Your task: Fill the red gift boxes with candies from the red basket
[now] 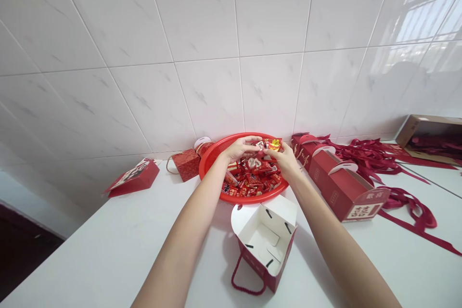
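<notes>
Both my hands are over a red plastic basket full of red-wrapped candies. My left hand has its fingers closed on a red candy with a white label. In my right hand, thumb and fingers grip a red and yellow candy packet. The two hands are close together, and their fingertips partly hide what they hold. In front of the basket, between my forearms, stands an open gift box with a white inside, black handle ends and a dark red rope handle.
Closed red gift boxes stand in a row at the right. Behind them lie dark red ribbons and a cardboard box. A red bag-like box and a patterned red box sit at the left. A tiled wall borders the white table.
</notes>
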Demonstrator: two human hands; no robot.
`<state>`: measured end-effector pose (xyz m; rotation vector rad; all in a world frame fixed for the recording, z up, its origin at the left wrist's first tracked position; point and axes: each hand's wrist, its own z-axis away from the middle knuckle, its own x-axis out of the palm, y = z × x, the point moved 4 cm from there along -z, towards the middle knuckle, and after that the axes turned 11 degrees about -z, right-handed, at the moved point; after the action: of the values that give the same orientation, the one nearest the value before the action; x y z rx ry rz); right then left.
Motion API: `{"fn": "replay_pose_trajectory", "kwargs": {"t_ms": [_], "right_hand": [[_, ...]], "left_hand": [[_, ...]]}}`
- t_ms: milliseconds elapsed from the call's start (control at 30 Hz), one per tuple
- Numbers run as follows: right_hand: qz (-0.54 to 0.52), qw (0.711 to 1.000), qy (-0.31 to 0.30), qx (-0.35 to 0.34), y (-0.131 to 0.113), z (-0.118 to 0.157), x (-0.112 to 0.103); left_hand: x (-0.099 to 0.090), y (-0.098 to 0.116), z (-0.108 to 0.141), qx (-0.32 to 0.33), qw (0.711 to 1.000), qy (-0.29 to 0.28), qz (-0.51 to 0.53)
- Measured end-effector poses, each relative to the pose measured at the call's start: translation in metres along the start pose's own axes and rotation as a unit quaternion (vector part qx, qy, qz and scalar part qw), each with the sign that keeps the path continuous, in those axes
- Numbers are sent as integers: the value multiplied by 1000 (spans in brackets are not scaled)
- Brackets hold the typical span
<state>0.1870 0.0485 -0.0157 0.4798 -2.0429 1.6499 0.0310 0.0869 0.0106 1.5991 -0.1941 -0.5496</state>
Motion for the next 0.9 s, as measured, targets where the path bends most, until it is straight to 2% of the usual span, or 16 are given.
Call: {"fn": "replay_pose_trajectory", "kwargs": {"t_ms": [367, 500, 633, 700, 733, 800, 867, 900], "right_hand": [[-31, 999, -20, -3, 0, 2, 1], [-34, 999, -13, -21, 0, 0, -1], [-41, 997, 22, -56, 0, -5, -8], [-48, 996, 30, -70, 0, -6, -9], [-52, 995, 34, -73, -1, -6, -9], [-60, 995, 40, -70, -1, -6, -9], [-60, 995, 44, -65, -1, -6, -8], [-57, 995, 47, -65, -1, -6, -8]], "left_hand": [[2, 2, 0, 32, 999, -15, 28], [2, 4, -2, 4, 999, -9, 44], [1, -1, -4, -68, 997, -12, 30], [3, -8, -2, -120, 991, -45, -38], [6, -13, 0, -153, 981, -82, -89], [14, -24, 6, -214, 941, -177, -192], [18, -34, 9, -235, 905, -238, -265], [19, -36, 8, -220, 901, -235, -292]]}}
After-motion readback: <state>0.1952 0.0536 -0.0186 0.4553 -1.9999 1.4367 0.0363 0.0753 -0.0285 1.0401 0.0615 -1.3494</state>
